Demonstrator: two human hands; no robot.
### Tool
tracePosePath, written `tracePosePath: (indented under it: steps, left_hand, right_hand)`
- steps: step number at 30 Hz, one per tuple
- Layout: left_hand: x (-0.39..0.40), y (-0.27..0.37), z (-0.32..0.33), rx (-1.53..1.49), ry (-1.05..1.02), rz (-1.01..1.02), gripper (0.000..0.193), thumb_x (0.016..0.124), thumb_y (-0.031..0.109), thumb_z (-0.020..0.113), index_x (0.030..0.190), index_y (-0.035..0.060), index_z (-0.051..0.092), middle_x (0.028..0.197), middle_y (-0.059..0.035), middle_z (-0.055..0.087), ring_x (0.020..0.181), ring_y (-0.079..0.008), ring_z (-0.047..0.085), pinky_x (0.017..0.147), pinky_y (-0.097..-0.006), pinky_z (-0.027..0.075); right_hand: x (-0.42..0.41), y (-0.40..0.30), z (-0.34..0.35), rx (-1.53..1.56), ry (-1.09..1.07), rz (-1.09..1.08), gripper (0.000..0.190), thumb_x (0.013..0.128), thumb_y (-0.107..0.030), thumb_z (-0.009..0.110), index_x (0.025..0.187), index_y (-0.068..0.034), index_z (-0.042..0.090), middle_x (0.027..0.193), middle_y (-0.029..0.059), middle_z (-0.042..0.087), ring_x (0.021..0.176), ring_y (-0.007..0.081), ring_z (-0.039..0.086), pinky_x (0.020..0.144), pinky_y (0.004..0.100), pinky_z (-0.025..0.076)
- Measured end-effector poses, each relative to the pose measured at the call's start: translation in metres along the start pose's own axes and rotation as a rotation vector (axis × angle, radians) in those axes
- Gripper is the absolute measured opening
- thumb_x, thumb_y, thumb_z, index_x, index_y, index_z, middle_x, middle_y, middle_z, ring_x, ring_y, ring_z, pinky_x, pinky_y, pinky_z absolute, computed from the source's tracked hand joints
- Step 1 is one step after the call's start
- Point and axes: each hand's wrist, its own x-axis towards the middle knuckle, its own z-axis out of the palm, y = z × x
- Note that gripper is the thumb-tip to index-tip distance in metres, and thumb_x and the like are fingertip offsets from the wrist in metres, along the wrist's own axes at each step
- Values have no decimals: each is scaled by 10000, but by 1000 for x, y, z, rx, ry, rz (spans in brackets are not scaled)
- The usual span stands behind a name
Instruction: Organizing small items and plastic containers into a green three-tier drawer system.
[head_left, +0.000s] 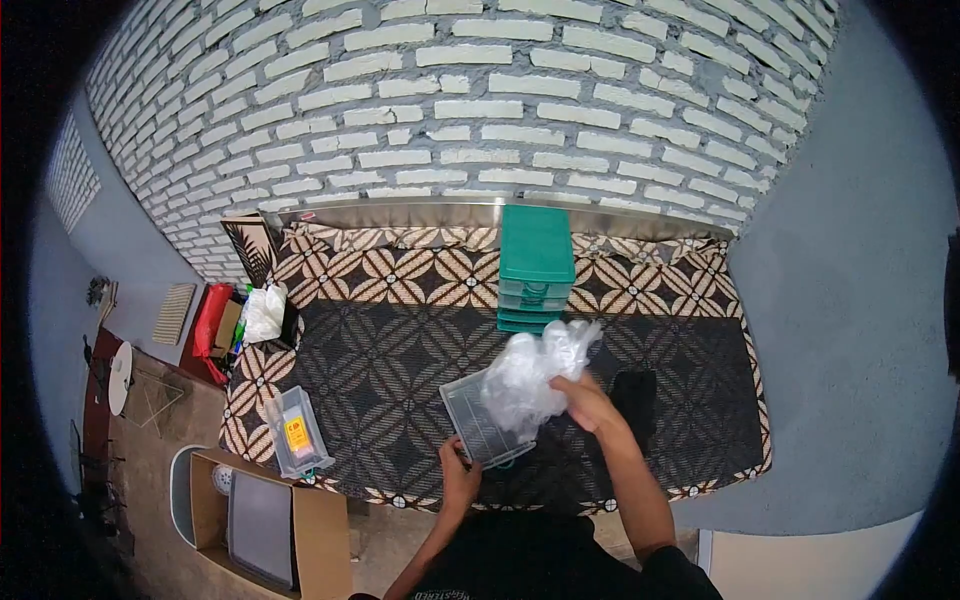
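My right hand (589, 405) grips a crumpled bundle of clear plastic bags (529, 379) over a transparent plastic drawer (495, 442). The bundle covers much of the drawer's upper right part. My left hand (459, 472) holds that drawer by its near left edge. Behind them stands a small green drawer unit (534, 244) with translucent fronts and an open slot low down. A second clear drawer (319, 439), holding a packet with a yellow label (297, 433), lies at the table's left front.
A patterned cloth (375, 360) covers the table, against a white brick wall (480, 112). At the left stand a black box with white plastic (265, 313), a red bag (213, 319) and a framed picture (251, 247). An open cardboard box (322, 532) is below the front left edge.
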Motion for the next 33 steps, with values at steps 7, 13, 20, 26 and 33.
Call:
tracePosePath:
  steps: [7, 13, 20, 26, 33]
  left_hand:
    - [7, 6, -7, 33, -53, -64, 630, 762, -19, 647, 1317, -61, 353, 1219, -235, 389, 1042, -340, 482, 881, -383, 441]
    - [9, 16, -12, 150, 6, 14, 645, 787, -9, 542, 1365, -106, 275, 1372, -313, 264, 1273, -455, 325, 1089, -440, 267]
    - [22, 72, -14, -132, 326, 155, 669, 812, 59, 498, 1412, -96, 246, 1426, -300, 203, 1333, -474, 213, 1133, -506, 132]
    - [23, 75, -5, 329, 1, 233, 476, 904, 122, 499, 1358, -8, 446, 1361, -245, 383, 1298, -387, 318, 1091, -450, 243]
    - [44, 71, 13, -595, -231, -349, 380, 941, 58, 399, 1302, -24, 487, 1210, -223, 555, 1114, -262, 539, 1001, -306, 373]
  right_hand:
    - [9, 56, 54, -435, -173, 107, 523, 853, -45, 623, 1325, 40, 414, 1231, 219, 554, 1105, 327, 579, 884, 409, 499]
    - [-10, 89, 79, -1105, -21, -307, 666, 818, -74, 637, 1379, 42, 297, 1248, 269, 468, 1082, 457, 544, 874, 504, 479]
    - [-22, 71, 55, -999, 105, -425, 605, 803, -86, 656, 1333, 32, 389, 1212, 253, 505, 1077, 433, 552, 898, 473, 465]
    - [-40, 36, 57, -799, 268, -451, 540, 777, -104, 685, 1247, 41, 462, 1168, 247, 527, 1053, 406, 554, 924, 435, 448]
    - [-36, 65, 78, -964, 159, -735, 445, 808, -60, 636, 1221, 25, 494, 1162, 206, 528, 1106, 374, 505, 952, 441, 420]
